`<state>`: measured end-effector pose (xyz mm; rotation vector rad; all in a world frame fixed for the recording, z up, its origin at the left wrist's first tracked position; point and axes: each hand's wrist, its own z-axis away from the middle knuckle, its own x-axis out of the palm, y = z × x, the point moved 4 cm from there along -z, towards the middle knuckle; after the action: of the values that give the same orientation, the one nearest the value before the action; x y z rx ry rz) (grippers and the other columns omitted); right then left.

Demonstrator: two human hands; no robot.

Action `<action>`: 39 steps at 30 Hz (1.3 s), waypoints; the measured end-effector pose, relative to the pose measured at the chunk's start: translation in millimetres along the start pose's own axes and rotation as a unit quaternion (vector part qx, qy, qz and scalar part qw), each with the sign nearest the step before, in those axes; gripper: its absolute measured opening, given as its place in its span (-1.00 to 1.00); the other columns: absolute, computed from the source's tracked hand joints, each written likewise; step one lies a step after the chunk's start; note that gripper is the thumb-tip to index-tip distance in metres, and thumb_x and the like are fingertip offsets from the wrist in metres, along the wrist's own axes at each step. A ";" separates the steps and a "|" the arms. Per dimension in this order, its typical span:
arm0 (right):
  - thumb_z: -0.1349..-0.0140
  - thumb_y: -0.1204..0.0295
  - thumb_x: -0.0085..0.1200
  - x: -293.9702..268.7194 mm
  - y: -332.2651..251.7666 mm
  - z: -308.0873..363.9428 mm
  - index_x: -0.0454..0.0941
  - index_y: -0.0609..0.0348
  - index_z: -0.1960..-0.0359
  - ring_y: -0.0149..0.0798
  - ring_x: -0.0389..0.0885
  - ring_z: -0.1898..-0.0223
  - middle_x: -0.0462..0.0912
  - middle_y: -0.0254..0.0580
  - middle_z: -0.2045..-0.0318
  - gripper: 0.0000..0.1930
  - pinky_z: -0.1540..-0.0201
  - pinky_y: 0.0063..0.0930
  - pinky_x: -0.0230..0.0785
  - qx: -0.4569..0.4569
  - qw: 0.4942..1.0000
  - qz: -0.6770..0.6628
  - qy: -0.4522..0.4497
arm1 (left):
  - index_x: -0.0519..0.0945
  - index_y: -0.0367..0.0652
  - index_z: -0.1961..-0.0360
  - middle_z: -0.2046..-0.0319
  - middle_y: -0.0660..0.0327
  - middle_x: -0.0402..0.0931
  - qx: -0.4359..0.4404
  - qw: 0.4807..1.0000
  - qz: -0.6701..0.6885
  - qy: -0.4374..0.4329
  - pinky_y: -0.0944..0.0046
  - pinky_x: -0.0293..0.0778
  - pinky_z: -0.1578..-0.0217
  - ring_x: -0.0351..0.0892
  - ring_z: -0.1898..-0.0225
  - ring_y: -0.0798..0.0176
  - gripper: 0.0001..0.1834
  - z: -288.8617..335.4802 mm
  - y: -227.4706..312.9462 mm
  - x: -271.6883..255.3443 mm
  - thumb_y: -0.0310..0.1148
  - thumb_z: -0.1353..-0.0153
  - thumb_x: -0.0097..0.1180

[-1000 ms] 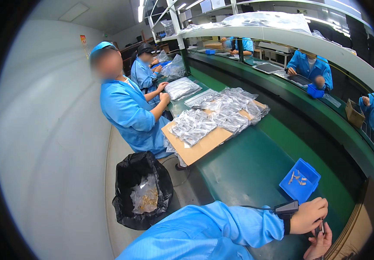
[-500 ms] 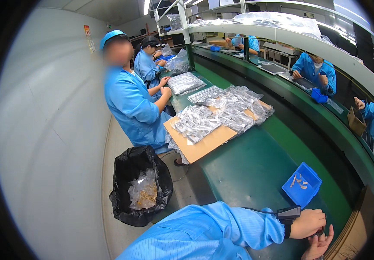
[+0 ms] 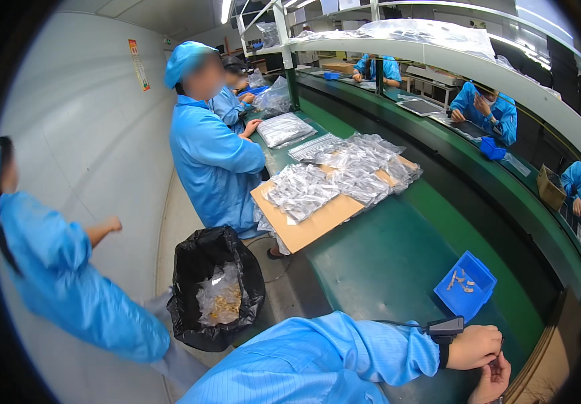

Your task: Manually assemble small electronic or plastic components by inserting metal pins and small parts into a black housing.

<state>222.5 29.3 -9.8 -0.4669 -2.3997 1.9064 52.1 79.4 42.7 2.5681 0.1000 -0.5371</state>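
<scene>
My left hand (image 3: 475, 347), in a blue sleeve with a black device (image 3: 446, 328) strapped at the wrist, is at the lower right over the green table. Its fingers are bent and pressed together, pointing down. Just below it, my right hand (image 3: 493, 381) comes up from the lower edge with its fingers closed. The fingertips of both hands meet; whatever they hold is hidden between them. Close beyond my left hand stands a blue bin (image 3: 466, 286) with several small tan pieces inside.
A cardboard sheet (image 3: 307, 222) piled with clear plastic bags (image 3: 354, 176) lies farther up the green table (image 3: 378, 269). A black-lined trash bin (image 3: 188, 283) stands on the floor. Brown cardboard (image 3: 551, 347) leans at right. One co-worker (image 3: 213, 158) stands by the table; another person (image 3: 68, 269) is at left.
The fingers of my right hand have folded in toward my left hand. A person in blue has come into view at left. The standing co-worker has turned and shifted an arm.
</scene>
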 end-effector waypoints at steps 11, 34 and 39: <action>-0.12 0.78 0.13 2.7 -0.1 2.3 0.49 0.37 -0.09 -0.19 0.62 0.08 0.63 0.07 0.09 -0.56 -0.07 -0.38 0.47 -0.099 0.995 0.023 -0.017 | 0.54 -0.15 0.57 0.46 0.26 0.46 -0.005 0.997 -0.068 -0.034 0.22 0.46 0.41 0.48 0.31 0.17 -0.86 1.1 2.2 3.2 -0.32 0.03 0.16; -0.18 0.62 0.18 22.2 -11.2 9.6 0.45 0.35 0.00 -0.28 0.56 -0.01 0.56 -0.08 0.02 -0.66 -0.08 -0.44 0.41 -0.023 0.998 -0.056 -0.004 | 0.53 -0.10 0.52 0.48 0.21 0.49 -0.017 0.996 -0.074 0.049 0.12 0.46 0.47 0.52 0.37 0.07 -0.82 -0.6 7.6 -14.8 -0.31 0.17 0.23; -0.13 0.80 0.14 26.5 -11.9 4.4 0.43 0.40 -0.03 -0.16 0.61 0.00 0.57 0.07 0.00 -0.60 -0.07 -0.36 0.50 -0.050 0.989 -0.139 -0.018 | 0.56 -0.10 0.50 0.46 0.20 0.55 -0.056 0.996 -0.072 0.017 0.16 0.50 0.42 0.56 0.38 0.07 -0.90 -13.2 0.3 -27.4 -0.42 0.09 0.24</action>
<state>193.8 29.6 -3.6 -0.0946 -2.4373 1.6986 31.7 86.6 64.0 2.4740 0.3186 -0.5261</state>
